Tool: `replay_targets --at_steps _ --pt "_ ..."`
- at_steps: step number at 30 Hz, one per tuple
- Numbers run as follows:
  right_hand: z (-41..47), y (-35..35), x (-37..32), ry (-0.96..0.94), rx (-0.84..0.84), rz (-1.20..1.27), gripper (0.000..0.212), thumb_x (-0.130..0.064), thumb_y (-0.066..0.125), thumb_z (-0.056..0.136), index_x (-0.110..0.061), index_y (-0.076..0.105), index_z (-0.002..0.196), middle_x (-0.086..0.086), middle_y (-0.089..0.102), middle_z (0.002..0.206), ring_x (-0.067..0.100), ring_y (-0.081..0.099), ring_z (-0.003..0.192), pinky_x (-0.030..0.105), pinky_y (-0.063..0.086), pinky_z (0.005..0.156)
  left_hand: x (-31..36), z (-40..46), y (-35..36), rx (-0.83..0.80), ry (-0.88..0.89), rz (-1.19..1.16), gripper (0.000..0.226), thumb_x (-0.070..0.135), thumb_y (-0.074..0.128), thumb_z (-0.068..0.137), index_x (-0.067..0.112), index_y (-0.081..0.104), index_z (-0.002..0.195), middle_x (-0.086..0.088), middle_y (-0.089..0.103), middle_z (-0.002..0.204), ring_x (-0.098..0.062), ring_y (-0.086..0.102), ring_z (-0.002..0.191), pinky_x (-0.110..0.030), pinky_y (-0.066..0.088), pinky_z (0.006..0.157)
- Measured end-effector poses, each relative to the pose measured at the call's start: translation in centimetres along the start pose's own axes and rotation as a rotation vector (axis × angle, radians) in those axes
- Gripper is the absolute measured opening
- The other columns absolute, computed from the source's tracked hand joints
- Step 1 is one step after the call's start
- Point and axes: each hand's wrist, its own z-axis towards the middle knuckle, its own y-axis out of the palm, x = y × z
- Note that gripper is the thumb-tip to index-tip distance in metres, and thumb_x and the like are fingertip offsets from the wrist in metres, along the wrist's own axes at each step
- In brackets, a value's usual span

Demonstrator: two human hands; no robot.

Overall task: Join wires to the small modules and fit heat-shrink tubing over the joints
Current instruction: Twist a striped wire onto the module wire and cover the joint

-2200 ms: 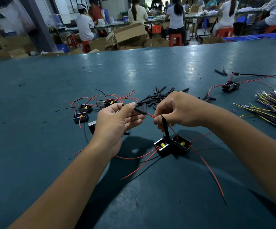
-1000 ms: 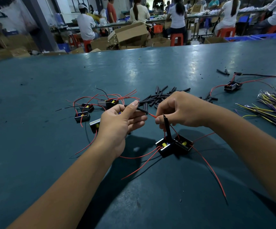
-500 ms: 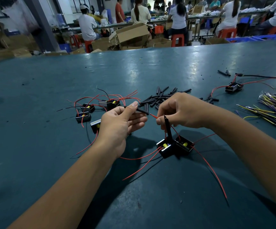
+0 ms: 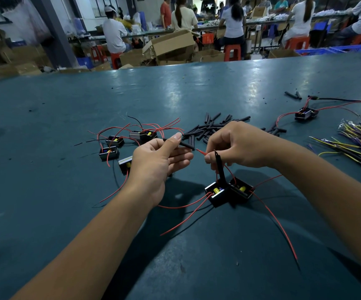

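Note:
My left hand (image 4: 158, 165) pinches a black heat-shrink tube (image 4: 186, 145) between thumb and fingers. The tube's right end meets the tip of a red wire (image 4: 201, 151), pinched by my right hand (image 4: 238, 146). That wire runs down to two small black modules (image 4: 229, 191) with yellow parts, lying side by side on the table below my right hand. A second black tube (image 4: 219, 167) stands up from the modules. More red leads trail from them toward me.
A pile of black tube pieces (image 4: 214, 127) lies behind my hands. Several modules with red wires (image 4: 132, 139) sit at the left. Another module (image 4: 306, 113) and a bundle of yellow and purple wires (image 4: 356, 144) lie at the right. People work at benches beyond the blue-green table (image 4: 67, 213).
Both hands have stayed in nearly the same place, holding tube and wire end to end. Only the camera has shifted slightly.

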Motion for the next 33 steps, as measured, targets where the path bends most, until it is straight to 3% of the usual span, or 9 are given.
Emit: replay_targets --at_steps 17,24,33 --pt "0.06 -0.03 0.11 -0.02 -0.044 0.027 0.013 -0.021 0.069 0.091 -0.016 0.072 0.08 -0.008 0.075 0.071 0.005 0.07 0.066 0.013 0.047 0.059 -0.22 0.11 -0.09 -0.045 0.086 0.109 0.021 0.017 0.072 0.091 0.008 0.058 0.079 -0.014 0.074 0.075 -0.025 0.074 0.066 -0.026 0.057 0.057" --pt "0.14 -0.04 0.1 -0.013 -0.046 0.027 0.015 -0.019 0.066 0.094 -0.01 0.072 0.084 -0.008 0.075 0.073 0.004 0.071 0.067 0.015 0.049 0.058 -0.49 0.34 -0.2 -0.125 0.072 0.071 0.012 0.013 0.07 0.092 0.007 0.06 0.087 -0.014 0.076 0.081 -0.023 0.075 0.072 -0.026 0.058 0.062" --pt "0.1 -0.04 -0.03 -0.021 -0.056 0.043 0.014 -0.023 0.067 0.093 -0.012 0.072 0.086 -0.008 0.075 0.074 0.004 0.07 0.068 0.015 0.05 0.06 -0.71 -0.19 0.03 -0.098 0.114 0.274 0.018 0.024 0.075 0.088 0.011 0.063 0.089 -0.007 0.077 0.086 -0.016 0.073 0.074 -0.024 0.054 0.056"
